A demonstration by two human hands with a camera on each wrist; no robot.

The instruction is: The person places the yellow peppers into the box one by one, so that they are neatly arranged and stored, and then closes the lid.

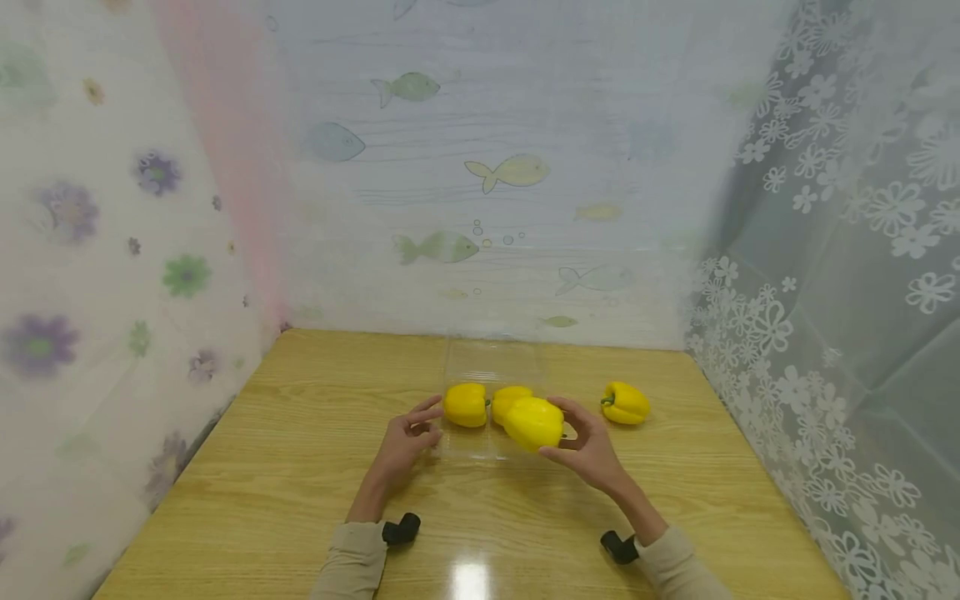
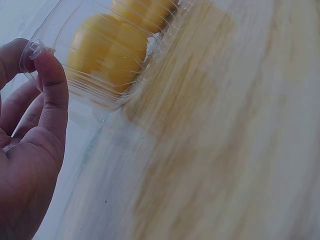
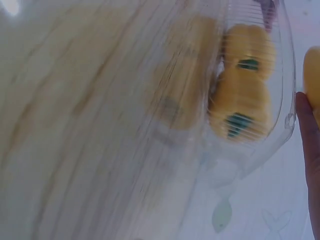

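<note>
The clear plastic clamshell box sits on the wooden table, just in front of the person, with two yellow peppers lying side by side inside it. The right hand holds a third yellow pepper over the box's near right part, fingers and thumb curled round it. The left hand is at the box's left edge, thumb and fingertip pinching the rim. A fourth pepper lies on the table, right of the box and apart from it.
</note>
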